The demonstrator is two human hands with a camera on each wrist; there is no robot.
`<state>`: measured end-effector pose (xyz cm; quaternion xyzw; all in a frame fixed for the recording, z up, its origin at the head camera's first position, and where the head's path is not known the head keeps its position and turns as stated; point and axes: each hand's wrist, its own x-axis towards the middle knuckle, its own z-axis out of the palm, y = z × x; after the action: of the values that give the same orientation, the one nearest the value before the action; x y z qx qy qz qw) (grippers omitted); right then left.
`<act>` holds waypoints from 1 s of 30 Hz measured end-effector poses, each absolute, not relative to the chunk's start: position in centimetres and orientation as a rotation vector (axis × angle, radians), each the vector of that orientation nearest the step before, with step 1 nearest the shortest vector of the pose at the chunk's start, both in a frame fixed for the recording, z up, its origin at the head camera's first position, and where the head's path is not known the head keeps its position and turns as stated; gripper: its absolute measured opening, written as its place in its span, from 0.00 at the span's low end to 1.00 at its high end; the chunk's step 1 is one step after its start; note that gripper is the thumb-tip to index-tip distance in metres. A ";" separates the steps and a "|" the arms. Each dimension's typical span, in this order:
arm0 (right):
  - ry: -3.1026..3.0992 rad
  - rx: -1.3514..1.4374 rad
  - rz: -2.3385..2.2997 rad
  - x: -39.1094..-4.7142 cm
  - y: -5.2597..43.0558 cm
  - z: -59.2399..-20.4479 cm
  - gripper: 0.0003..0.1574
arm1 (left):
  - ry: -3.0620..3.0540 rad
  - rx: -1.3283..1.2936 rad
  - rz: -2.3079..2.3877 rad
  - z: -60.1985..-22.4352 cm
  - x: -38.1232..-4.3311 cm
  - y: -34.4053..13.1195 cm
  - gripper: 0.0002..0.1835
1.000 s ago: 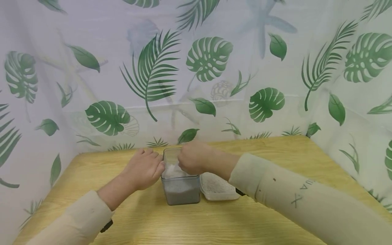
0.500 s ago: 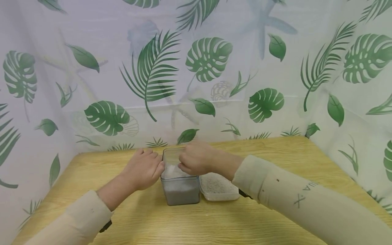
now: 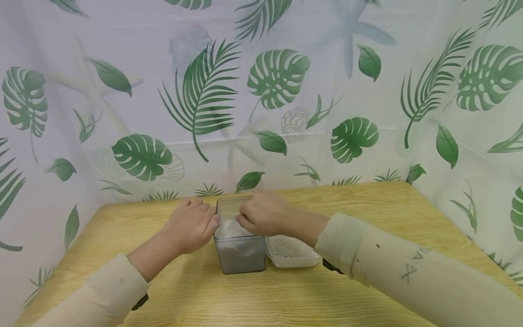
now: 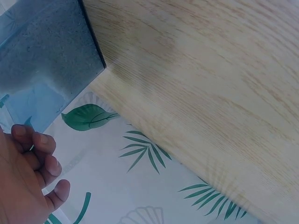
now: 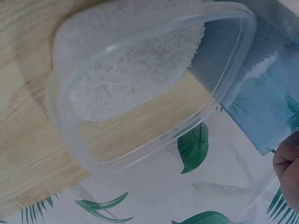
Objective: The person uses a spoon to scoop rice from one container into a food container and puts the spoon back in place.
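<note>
A tall, grey-tinted clear storage container (image 3: 241, 259) stands on the table, partly filled with white rice-like grains (image 3: 226, 229). My left hand (image 3: 189, 227) holds its left rim, thumb at the edge; the left wrist view shows the other fingers (image 4: 44, 142) bent beside the bluish wall. Over the container's right side is my right hand (image 3: 263, 213), fingers curled in a fist. I cannot tell what the fist holds, as its far side is hidden. Right beside the container sits a low clear tub (image 3: 292, 261), with more grains (image 5: 140, 70) heaped inside.
Both containers stand on a wood-grain table (image 3: 253, 299), towards its back edge. Behind and at both sides hangs a white curtain (image 3: 310, 27) printed with green leaves. My right forearm crosses above the tub's right corner.
My right hand and forearm have shifted slightly right. The grain surface inside the tall container has changed from nearly level to uneven. The left hand stays in place.
</note>
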<state>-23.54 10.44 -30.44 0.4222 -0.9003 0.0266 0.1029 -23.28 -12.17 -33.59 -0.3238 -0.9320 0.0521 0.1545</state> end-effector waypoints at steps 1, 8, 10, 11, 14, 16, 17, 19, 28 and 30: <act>-2.668 1.224 0.102 -23.5 10.4 -30.5 0.28 | -2.665 -0.930 0.146 -33.6 -23.3 -12.2 0.20; -2.741 1.074 0.297 -22.9 10.6 -30.6 0.30 | -2.649 -0.936 0.134 -33.7 -23.4 -12.2 0.19; -2.726 1.048 0.369 -22.7 10.8 -30.8 0.30 | -2.653 -0.932 0.132 -33.7 -23.4 -12.3 0.20; -2.717 1.036 0.402 -22.6 10.9 -30.8 0.30 | -2.656 -0.930 0.131 -33.6 -23.4 -12.3 0.20; -2.680 1.015 0.477 -22.4 11.0 -31.1 0.30 | -2.660 -0.932 0.132 -33.6 -23.3 -12.3 0.22; -2.667 0.994 0.511 -22.2 11.1 -31.2 0.31 | -2.663 -0.936 0.129 -33.5 -23.3 -12.3 0.22; -2.663 0.983 0.524 -22.2 11.2 -31.2 0.31 | -2.664 -0.937 0.127 -33.5 -23.3 -12.3 0.22; -2.654 0.965 0.547 -22.1 11.2 -31.3 0.30 | -2.664 -0.938 0.124 -33.5 -23.2 -12.3 0.22; -2.713 0.821 0.676 -21.4 11.6 -31.2 0.31 | -2.660 -0.938 0.136 -33.6 -23.2 -12.2 0.21; -2.732 0.784 0.719 -21.2 11.7 -31.2 0.31 | -2.660 -0.940 0.139 -33.6 -23.2 -12.2 0.21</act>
<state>-21.23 11.74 -31.20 0.2658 -0.9268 0.2440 0.1045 -23.25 -12.24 -33.61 -0.3286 -0.9299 0.0487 0.1579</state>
